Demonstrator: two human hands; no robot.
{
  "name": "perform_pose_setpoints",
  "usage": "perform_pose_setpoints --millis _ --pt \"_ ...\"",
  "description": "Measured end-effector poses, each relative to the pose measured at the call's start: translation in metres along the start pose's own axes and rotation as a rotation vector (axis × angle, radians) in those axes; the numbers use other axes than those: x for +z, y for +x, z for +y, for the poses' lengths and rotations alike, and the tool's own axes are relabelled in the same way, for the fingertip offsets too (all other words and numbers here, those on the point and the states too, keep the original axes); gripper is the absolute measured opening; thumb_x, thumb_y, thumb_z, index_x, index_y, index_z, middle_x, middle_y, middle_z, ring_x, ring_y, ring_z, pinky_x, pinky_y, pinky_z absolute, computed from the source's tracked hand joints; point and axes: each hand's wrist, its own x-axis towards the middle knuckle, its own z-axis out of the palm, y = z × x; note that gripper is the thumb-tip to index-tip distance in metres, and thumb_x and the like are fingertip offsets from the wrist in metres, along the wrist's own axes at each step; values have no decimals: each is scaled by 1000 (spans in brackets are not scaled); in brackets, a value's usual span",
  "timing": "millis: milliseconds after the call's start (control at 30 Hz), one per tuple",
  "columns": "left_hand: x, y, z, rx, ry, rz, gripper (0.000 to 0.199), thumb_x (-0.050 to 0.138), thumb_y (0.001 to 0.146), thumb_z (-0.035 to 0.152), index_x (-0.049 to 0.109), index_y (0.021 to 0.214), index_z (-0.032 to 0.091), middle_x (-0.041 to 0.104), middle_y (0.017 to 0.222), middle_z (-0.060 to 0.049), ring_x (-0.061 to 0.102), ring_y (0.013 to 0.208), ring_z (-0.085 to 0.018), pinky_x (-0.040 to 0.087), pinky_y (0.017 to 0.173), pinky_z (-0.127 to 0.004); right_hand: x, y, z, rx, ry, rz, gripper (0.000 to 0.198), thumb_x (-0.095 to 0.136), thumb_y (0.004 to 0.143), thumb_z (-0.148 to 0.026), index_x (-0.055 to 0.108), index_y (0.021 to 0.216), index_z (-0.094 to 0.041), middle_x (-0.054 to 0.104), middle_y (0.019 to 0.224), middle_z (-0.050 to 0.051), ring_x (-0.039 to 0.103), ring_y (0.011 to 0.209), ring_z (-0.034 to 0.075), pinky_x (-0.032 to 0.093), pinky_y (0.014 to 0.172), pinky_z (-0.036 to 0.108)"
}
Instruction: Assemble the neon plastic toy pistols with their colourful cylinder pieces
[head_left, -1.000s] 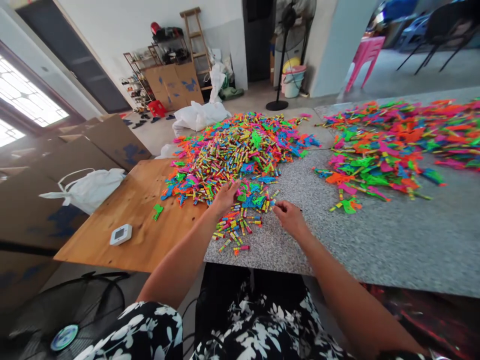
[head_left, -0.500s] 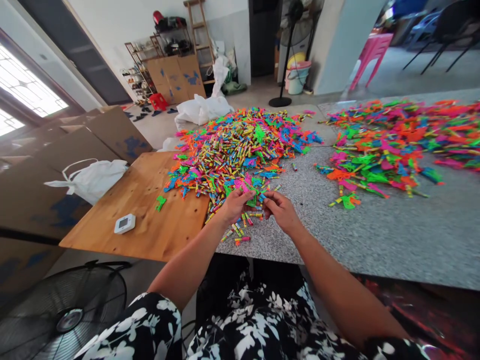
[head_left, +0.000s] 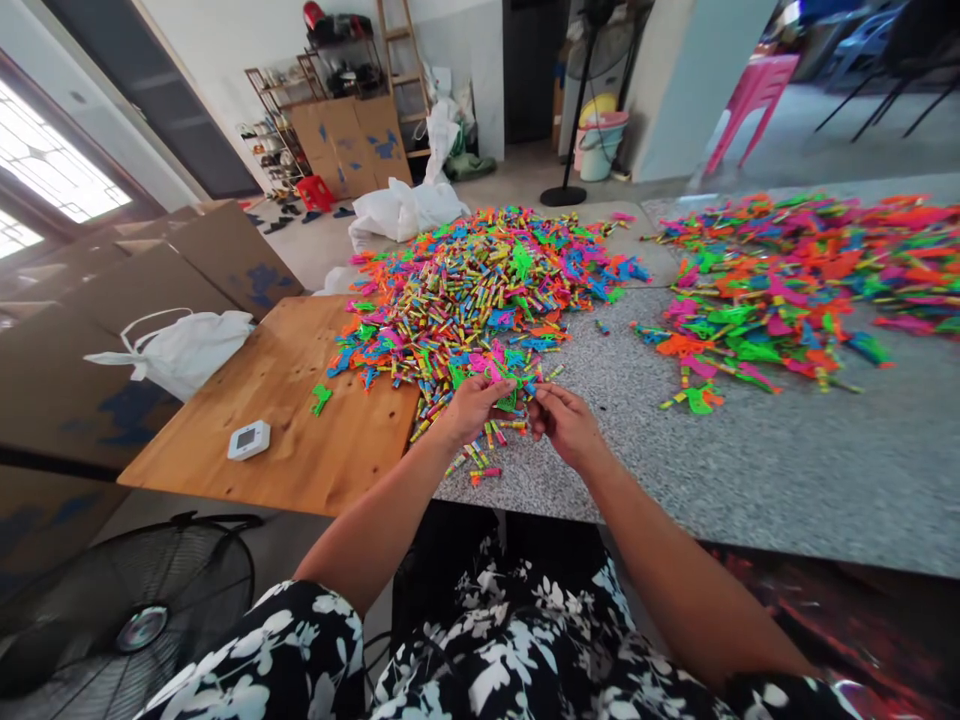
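Note:
My left hand [head_left: 474, 408] is closed on a green plastic toy gun [head_left: 510, 402], which sits between thumb and fingers. Facing it, my right hand [head_left: 568, 424] pinches a small blue piece [head_left: 530, 388] against the green toy's right end. Whether the two are joined I cannot tell. Just beyond both hands rises a heap of colourful small tubes and plastic toy parts [head_left: 465, 290]. Several loose printed tubes [head_left: 487, 472] lie on the grey stone tabletop [head_left: 645, 460] below my hands.
Right of the heap lies another pile of colourful toys [head_left: 757, 310]. A wooden board [head_left: 360, 440] on the left bears a small white device [head_left: 249, 440] and a green toy part [head_left: 321, 399]. White bags [head_left: 187, 345], cardboard boxes [head_left: 142, 320] and a floor fan [head_left: 142, 625] stand around.
Both hands stay almost in place, still holding the green toy and the blue piece together. The camera view has shifted slightly.

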Motion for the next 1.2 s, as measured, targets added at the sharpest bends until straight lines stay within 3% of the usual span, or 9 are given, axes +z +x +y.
perform_pose_setpoints --millis 267,467,567,700,767,833,933,1033,1200 --pt "6 1 -16 18 -7 144 51 93 68 55 72 88 12 75 83 -6 70 74 -16 62 68 -29 -10 -5 0 -164 -582 24 27 66 92 -48 72 101 -23 61 65 -4 53 47 13 46 48 28" --pt "9 21 -28 -183 110 49 41 88 76 50 70 85 14 71 82 -5 65 71 -15 60 67 -31 -41 -3 0 65 -618 -103 22 65 89 -43 69 94 -22 65 64 -4 55 44 12 46 44 25" --pt "15 61 -29 -65 434 86 29 71 93 44 72 97 15 73 92 -7 68 83 -18 59 76 -32 -84 9 -9 121 -509 201 24 71 82 -43 65 85 -21 64 61 -3 54 41 12 44 40 23" --pt "28 139 -22 223 1070 165 31 56 100 25 71 124 14 75 120 -13 68 113 -24 52 105 -39 -152 36 -32 -81 -110 832 24 65 84 -43 59 96 -23 70 78 -3 55 46 9 48 45 21" --pt "36 175 -21 292 1261 142 44 55 98 18 64 141 14 66 141 -18 60 133 -28 43 118 -44 -171 52 -36 -149 -86 950 25 60 87 -41 59 105 -24 72 90 -2 56 50 9 49 48 22" --pt "42 204 -24 284 1310 84 55 59 94 16 59 149 14 60 150 -21 54 142 -33 38 121 -47 -173 65 -30 -106 -320 838 26 60 87 -38 63 109 -23 74 97 2 59 54 11 51 51 25" --pt "45 228 -36 226 1283 71 57 66 90 18 61 146 11 58 150 -27 47 145 -41 35 121 -54 -148 82 -8 -43 -889 356 29 62 87 -25 71 114 -20 75 115 10 70 77 18 59 73 32" --pt "39 235 -42 227 1251 119 47 71 86 18 68 132 11 65 139 -27 47 143 -43 33 119 -53 -114 93 8 -110 -1381 -1 43 56 94 -18 70 134 -21 58 152 15 72 107 24 55 93 35" --pt "19 223 -26 261 1133 151 44 74 77 10 71 120 17 73 119 -17 63 121 -33 42 109 -42 -93 98 7 -11 -1635 -128 31 53 101 -26 77 121 -20 64 139 16 72 100 26 52 85 34"
